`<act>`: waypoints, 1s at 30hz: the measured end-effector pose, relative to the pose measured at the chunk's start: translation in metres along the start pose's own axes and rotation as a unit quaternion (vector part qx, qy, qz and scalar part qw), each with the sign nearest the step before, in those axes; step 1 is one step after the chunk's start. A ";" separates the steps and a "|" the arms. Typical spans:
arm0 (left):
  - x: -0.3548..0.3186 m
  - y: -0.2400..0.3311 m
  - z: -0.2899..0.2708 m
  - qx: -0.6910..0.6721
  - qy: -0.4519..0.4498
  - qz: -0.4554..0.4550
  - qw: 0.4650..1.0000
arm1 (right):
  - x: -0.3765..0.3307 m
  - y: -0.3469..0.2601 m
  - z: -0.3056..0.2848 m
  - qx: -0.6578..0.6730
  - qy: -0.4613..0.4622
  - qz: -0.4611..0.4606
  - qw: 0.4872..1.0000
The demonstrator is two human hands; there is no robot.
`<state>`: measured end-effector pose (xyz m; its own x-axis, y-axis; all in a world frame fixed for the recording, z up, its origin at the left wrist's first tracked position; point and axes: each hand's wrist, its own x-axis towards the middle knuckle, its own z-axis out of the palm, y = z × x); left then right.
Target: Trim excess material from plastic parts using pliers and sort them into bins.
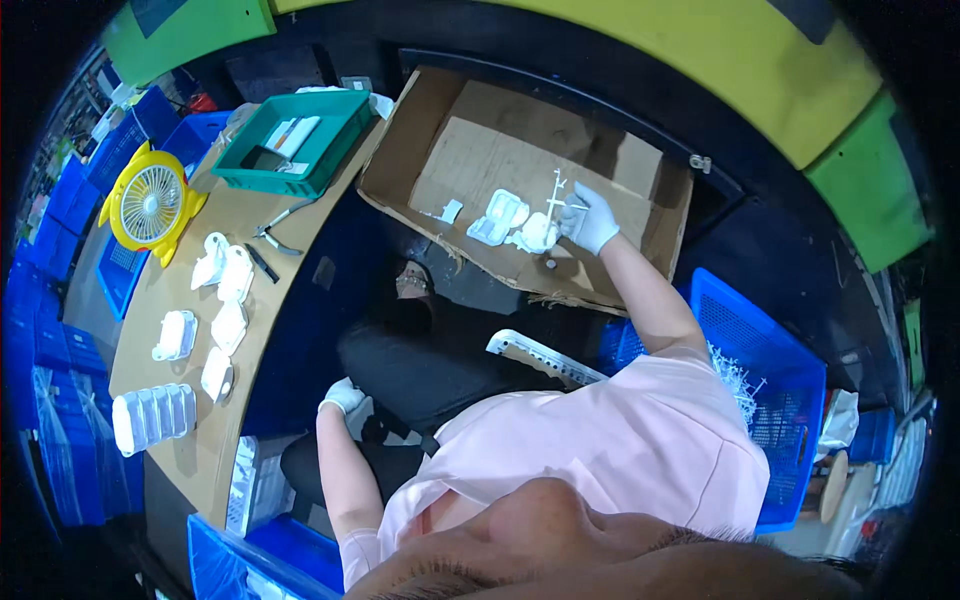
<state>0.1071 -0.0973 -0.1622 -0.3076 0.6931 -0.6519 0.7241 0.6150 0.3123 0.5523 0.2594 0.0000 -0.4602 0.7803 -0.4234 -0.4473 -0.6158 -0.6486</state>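
My right hand (590, 220), in a white glove, is over the cardboard box (465, 145). Its fingers are closed on a thin, branched white plastic sprue (556, 195). Close beside that hand, in the box, lie a rounded white plastic part (538, 233) and an open white plastic housing (498, 217). A small white scrap (451, 211) is further left in the box. Down by my dark-trousered leg rests my left hand (343, 395), also gloved. It is small in view, and how its fingers are set is unclear.
A tan table (180, 290) at left carries a yellow fan (150, 204), cutting pliers (275, 240), a green tray (335, 140), several white parts (229, 327) and a row of white housings (155, 417). White sprues (735, 385) fill part of a blue crate (795, 400) at right.
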 end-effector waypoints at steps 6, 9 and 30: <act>0.055 -0.014 0.010 0.096 0.018 0.156 0.983 | -0.071 -0.038 0.010 -0.074 -0.013 -0.003 0.997; 0.054 0.016 -0.005 0.084 -0.027 0.128 0.988 | -0.124 -0.069 -0.016 -0.120 0.021 0.014 0.993; 0.038 0.022 0.002 -0.019 0.006 0.012 1.000 | -0.146 -0.099 -0.014 -0.649 0.063 0.223 0.725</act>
<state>0.1128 -0.0582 -0.1816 -0.2982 0.7116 -0.6361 0.7073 0.6123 0.3534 0.6750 0.2082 0.1171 -0.2275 0.5883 -0.7760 0.8599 -0.2526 -0.4436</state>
